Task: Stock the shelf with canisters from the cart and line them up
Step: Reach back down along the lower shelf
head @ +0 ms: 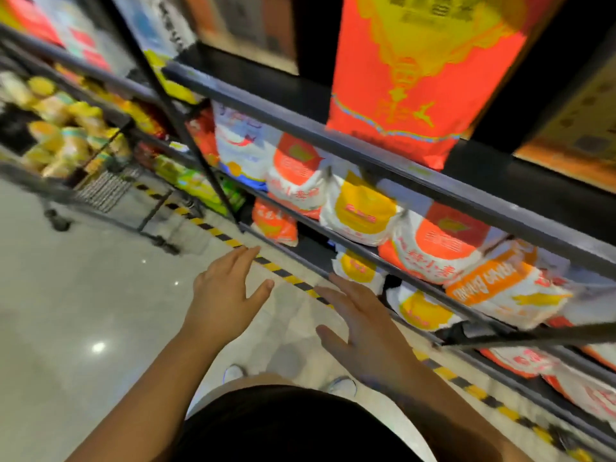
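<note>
The picture is blurred by motion. A wire cart (100, 191) stands at the far left on the floor, loaded with several yellow-lidded canisters (55, 128). Both my hands hang empty over the floor in front of the dark metal shelf (366, 151). My left hand (226, 291) has its fingers straight and spread, pointing toward the cart. My right hand (360, 325) is flat with fingers extended, close to the lower shelf rail but touching nothing.
The shelf rows hold white-and-orange bags (433, 241), and a tall red bag (416, 78) stands on the upper level. A yellow-black hazard stripe (283, 273) runs along the floor at the shelf's foot. Glossy grey floor (83, 311) spreads to the left.
</note>
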